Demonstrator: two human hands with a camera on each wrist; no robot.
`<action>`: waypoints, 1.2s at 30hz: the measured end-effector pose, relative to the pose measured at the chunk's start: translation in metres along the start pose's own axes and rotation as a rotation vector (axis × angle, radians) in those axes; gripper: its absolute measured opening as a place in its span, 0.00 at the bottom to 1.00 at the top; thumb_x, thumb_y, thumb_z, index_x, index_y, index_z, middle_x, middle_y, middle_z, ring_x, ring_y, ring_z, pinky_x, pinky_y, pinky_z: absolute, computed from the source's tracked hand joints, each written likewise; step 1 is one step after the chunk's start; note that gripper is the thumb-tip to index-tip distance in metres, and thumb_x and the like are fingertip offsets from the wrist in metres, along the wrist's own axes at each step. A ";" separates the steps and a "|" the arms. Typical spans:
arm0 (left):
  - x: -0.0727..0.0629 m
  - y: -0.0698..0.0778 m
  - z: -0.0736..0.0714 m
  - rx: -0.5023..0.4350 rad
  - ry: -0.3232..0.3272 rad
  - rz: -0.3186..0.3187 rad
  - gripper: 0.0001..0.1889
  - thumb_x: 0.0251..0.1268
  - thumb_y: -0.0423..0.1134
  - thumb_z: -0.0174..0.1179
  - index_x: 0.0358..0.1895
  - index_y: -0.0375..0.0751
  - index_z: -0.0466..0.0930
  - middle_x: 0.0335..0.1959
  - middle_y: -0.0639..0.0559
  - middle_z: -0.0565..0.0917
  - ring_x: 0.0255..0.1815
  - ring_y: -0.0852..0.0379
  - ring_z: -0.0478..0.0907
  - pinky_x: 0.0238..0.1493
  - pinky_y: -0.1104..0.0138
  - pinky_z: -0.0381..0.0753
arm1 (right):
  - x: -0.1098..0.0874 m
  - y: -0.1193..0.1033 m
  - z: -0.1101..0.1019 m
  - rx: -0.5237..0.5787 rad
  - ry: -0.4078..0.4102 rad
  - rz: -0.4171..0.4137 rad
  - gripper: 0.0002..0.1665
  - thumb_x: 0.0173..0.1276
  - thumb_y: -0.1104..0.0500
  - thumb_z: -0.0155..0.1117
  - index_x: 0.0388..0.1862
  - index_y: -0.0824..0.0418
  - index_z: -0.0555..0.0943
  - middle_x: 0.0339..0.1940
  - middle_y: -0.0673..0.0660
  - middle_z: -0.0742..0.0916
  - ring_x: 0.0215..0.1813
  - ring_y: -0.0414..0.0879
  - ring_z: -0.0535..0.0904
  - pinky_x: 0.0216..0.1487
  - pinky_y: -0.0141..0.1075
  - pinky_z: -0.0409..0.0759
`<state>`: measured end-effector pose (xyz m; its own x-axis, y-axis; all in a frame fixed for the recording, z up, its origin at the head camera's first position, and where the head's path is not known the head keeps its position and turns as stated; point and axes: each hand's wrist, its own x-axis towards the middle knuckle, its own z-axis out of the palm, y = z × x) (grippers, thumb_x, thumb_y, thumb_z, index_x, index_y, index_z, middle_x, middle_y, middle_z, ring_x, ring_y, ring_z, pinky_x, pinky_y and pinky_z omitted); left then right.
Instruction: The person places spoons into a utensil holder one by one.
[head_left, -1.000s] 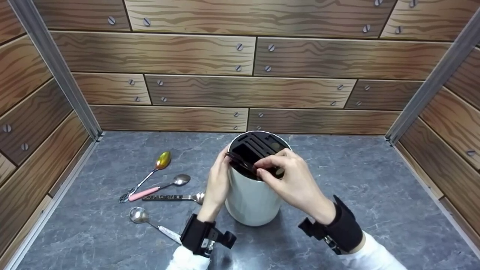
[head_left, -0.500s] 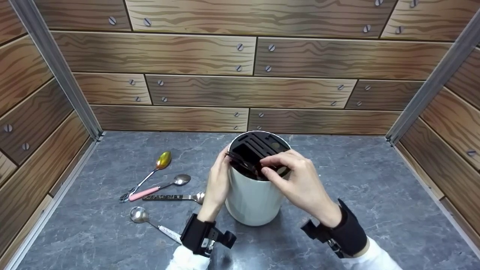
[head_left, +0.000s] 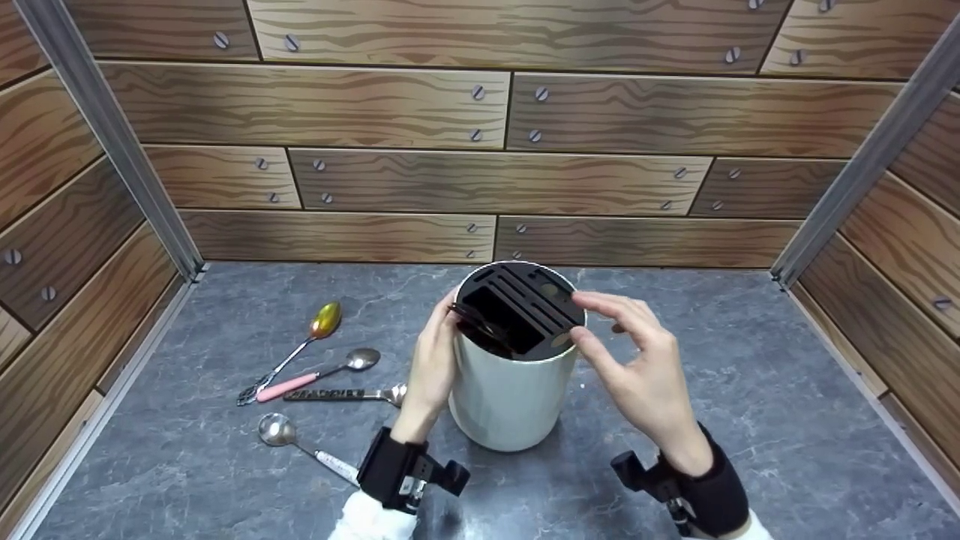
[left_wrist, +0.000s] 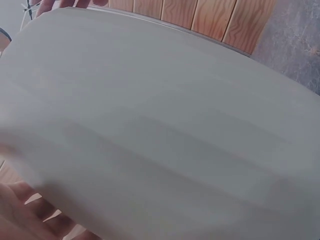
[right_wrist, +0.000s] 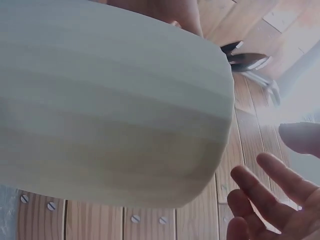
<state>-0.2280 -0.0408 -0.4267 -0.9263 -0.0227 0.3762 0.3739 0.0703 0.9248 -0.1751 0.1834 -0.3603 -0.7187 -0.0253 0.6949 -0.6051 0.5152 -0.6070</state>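
A white cylindrical utensil holder (head_left: pixel 510 405) with a black slotted insert (head_left: pixel 529 296) stands upright mid-table. My left hand (head_left: pixel 433 360) grips its left side, thumb up at the rim; fingers show along the wall in the left wrist view. Dark glossy utensil heads (right_wrist: pixel 250 61) rise above the rim in the right wrist view. In the head view, a dark utensil (head_left: pixel 480 321) slants at the large opening beside my left fingertips. My right hand (head_left: pixel 637 360) is at the right rim, thumb and fingers spread, nothing between them.
Left of the holder lie a gold-bowled spoon (head_left: pixel 325 322), a pink-handled spoon (head_left: pixel 289 387), a black-handled utensil (head_left: pixel 337 394) partly behind my left hand, and a white-handled spoon (head_left: pixel 277 430). Wood-patterned walls (head_left: pixel 420 180) enclose the grey tabletop (head_left: pixel 712 337).
My right hand has left the large opening and moved right to the rim, its fingers spreading. My left hand stays on the holder, which has not moved.
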 end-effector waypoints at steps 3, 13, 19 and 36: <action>0.001 0.000 -0.001 -0.003 0.000 -0.015 0.25 0.87 0.37 0.35 0.77 0.29 0.66 0.77 0.33 0.73 0.80 0.36 0.69 0.85 0.45 0.64 | -0.002 0.005 -0.002 0.024 0.021 0.025 0.23 0.67 0.70 0.72 0.61 0.61 0.86 0.59 0.63 0.90 0.61 0.26 0.78 0.56 0.24 0.74; 0.000 0.014 -0.029 -0.062 0.075 -0.069 0.29 0.86 0.44 0.34 0.80 0.33 0.62 0.79 0.34 0.70 0.82 0.35 0.66 0.84 0.39 0.62 | -0.001 0.016 -0.001 0.065 0.004 0.130 0.26 0.71 0.68 0.68 0.68 0.62 0.82 0.66 0.63 0.87 0.67 0.25 0.75 0.61 0.22 0.74; -0.005 0.022 -0.041 -0.022 0.079 -0.003 0.26 0.85 0.39 0.42 0.80 0.32 0.63 0.79 0.34 0.71 0.83 0.37 0.66 0.86 0.47 0.62 | 0.001 0.024 0.004 0.099 -0.029 0.196 0.26 0.77 0.65 0.63 0.72 0.64 0.78 0.71 0.63 0.84 0.69 0.23 0.72 0.63 0.22 0.75; -0.035 0.015 -0.098 0.443 -0.066 0.168 0.23 0.79 0.36 0.58 0.74 0.40 0.75 0.73 0.43 0.80 0.75 0.44 0.77 0.78 0.56 0.75 | 0.017 0.041 0.017 0.204 -0.087 0.371 0.28 0.83 0.61 0.54 0.77 0.68 0.70 0.77 0.68 0.77 0.81 0.59 0.70 0.66 0.19 0.73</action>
<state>-0.1859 -0.1365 -0.4205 -0.8614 0.0881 0.5002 0.4755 0.4861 0.7332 -0.2174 0.1897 -0.3796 -0.9214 0.0532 0.3850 -0.3489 0.3236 -0.8795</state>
